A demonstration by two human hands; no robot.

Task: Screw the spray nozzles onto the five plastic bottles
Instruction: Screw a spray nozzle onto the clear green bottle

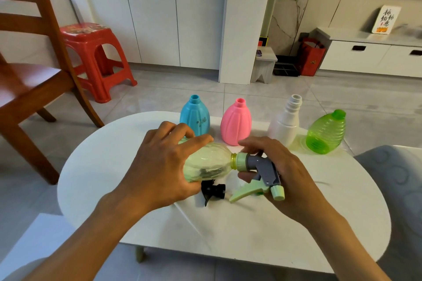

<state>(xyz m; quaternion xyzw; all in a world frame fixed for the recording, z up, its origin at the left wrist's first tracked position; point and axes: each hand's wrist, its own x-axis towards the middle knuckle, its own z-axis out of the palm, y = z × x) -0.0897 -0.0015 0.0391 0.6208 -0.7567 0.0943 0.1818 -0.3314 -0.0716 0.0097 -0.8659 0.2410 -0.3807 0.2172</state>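
You are holding the pale bottle [205, 164] sideways above the worktop [96, 166], your left hand [159, 166] wrapping its belly in a full grip. Your right hand [278, 166] is pinching the nozzle [258, 166] at its collar, which is meeting the neck. The thin, empty shell will likely dent and slip, so hold near the stiffer shoulder and turn only the collar.

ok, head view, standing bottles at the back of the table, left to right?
blue bottle → pink bottle → white bottle → green bottle, all uncapped except the green bottle, which looks capped.
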